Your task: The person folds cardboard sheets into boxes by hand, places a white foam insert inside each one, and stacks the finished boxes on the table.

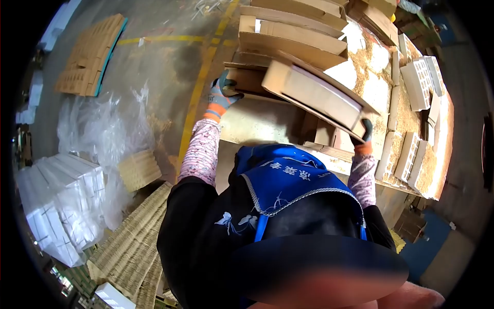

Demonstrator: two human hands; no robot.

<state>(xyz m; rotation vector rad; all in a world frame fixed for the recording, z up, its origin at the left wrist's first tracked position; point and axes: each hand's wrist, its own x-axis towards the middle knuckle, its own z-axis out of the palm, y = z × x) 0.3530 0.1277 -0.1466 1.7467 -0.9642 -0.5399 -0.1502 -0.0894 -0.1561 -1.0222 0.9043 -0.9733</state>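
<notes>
A long cardboard box (319, 95) hangs tilted over the work surface, its left end higher in view. At its lower right end, my right hand (364, 133), in a grey and orange glove, grips the box. My left hand (224, 92), gloved the same way, has its fingers spread beside the left end of an open cardboard tray (249, 80); nothing shows in its grasp. The tray lies partly behind the tilted box. Beyond it, more long open cardboard boxes (293, 44) stand in a row.
White perforated blocks (416, 85) stand at the right on a surface strewn with brown crumbs. Stacked flat cardboard (87, 56) lies on the floor at upper left. Clear plastic wrap (105, 129) and wrapped white packs (62, 201) are at the left, near corrugated sheets (134, 242).
</notes>
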